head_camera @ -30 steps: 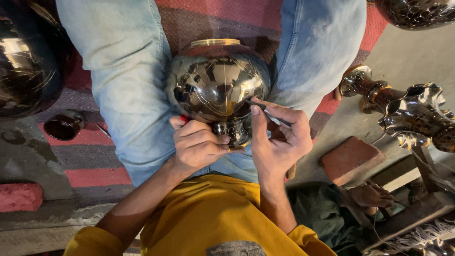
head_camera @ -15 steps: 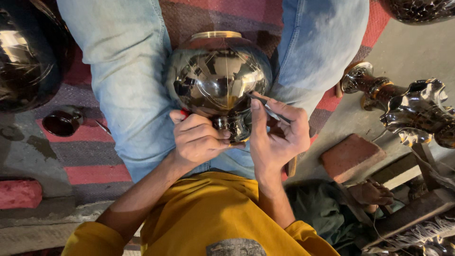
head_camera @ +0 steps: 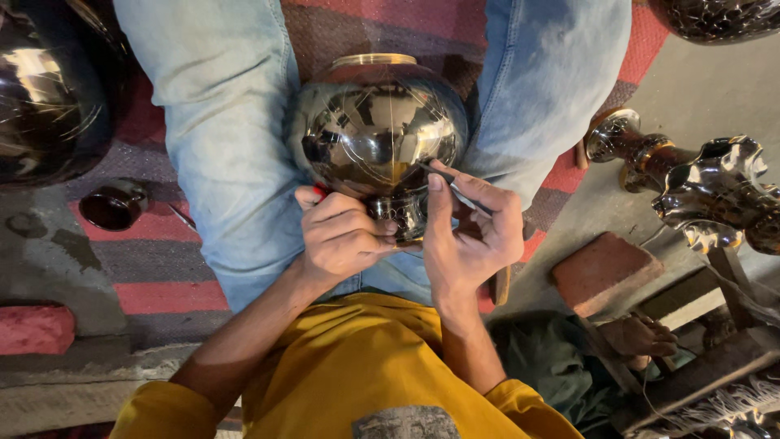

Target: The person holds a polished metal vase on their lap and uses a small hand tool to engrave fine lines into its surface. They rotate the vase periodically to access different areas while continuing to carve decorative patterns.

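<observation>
A round, shiny metal pot [head_camera: 378,130] with thin engraved lines lies between my legs in blue jeans [head_camera: 227,146], its narrow patterned neck [head_camera: 402,215] pointing toward me. My left hand [head_camera: 339,237] is clenched around that neck, with something small and red under the fingers. My right hand [head_camera: 471,240] pinches a thin metal engraving tool [head_camera: 455,191], whose tip rests on the pot's lower curve just above the neck. Both hands touch each other at the neck.
A large dark polished pot [head_camera: 49,97] sits at the left, with a small dark cup [head_camera: 114,205] below it on the striped rug [head_camera: 162,260]. Ornate metal vases [head_camera: 699,187] and a brick [head_camera: 605,264] lie at the right. Another person's hand [head_camera: 642,337] rests at the lower right.
My right hand with the tool has shifted slightly along the pot's lower curve. My left hand keeps its grip on the neck.
</observation>
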Available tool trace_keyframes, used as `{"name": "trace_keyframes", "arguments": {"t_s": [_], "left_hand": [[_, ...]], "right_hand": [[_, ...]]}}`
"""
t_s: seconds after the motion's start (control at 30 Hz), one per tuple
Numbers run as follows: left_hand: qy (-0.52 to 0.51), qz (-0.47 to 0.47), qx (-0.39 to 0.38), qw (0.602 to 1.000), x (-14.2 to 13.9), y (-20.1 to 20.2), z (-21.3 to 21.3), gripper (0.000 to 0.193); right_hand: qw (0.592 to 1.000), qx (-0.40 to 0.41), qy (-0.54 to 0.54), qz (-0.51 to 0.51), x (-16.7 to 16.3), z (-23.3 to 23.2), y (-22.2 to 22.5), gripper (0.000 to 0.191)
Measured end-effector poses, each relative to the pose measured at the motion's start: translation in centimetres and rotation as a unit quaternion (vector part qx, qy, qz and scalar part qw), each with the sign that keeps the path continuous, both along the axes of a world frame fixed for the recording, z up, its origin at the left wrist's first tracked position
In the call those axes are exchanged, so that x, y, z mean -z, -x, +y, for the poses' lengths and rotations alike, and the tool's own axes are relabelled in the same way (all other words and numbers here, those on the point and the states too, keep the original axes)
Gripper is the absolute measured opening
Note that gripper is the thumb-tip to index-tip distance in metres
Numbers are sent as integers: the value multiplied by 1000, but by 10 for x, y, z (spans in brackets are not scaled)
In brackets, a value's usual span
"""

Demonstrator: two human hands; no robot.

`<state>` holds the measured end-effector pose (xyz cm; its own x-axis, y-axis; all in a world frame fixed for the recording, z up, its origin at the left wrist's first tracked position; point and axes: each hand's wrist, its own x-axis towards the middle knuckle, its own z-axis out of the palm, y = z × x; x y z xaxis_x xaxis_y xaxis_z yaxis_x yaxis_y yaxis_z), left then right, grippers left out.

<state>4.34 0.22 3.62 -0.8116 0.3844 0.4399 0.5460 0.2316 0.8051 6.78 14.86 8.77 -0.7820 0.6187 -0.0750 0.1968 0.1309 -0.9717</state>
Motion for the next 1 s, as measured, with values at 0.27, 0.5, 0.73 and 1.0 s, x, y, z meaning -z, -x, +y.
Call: {"name": "trace_keyframes", "arguments": {"t_s": [0.27,0.5,0.73,1.0], "left_hand": [[7,-1,6,1000,-3,-2,0,27],[19,4,6,1000,-9,-3,-5,27],[20,20,2,1000,-11,-3,-6,29],[20,20,2,1000,-15,-4,-9,29]], "right_hand": [[999,-20,-39,5,1,-4,-9,23],[999,-2,-25,25,1,-10,-11,22],[998,-29,-59,22,-6,-20,-18,23],[998,-10,-52,23,-7,-26,-18,24]]}}
